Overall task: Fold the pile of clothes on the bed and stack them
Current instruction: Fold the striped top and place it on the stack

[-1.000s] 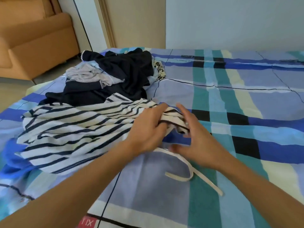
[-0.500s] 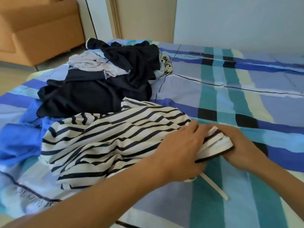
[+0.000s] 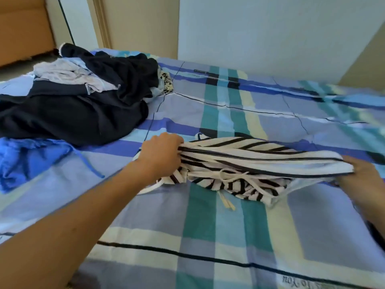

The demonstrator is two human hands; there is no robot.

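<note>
Stretching the striped garment [image 3: 260, 161] taut, I clench its left end in my left grip [image 3: 161, 155] and hold its right end in my right grip [image 3: 362, 176], fingers tucked under the cloth. It sits low over the plaid bed [image 3: 229, 230], its white drawstring [image 3: 227, 178] dangling beneath. The pile of clothes [image 3: 83, 105] lies well apart at the far left, a blue garment [image 3: 27, 161] just beside it.
</note>
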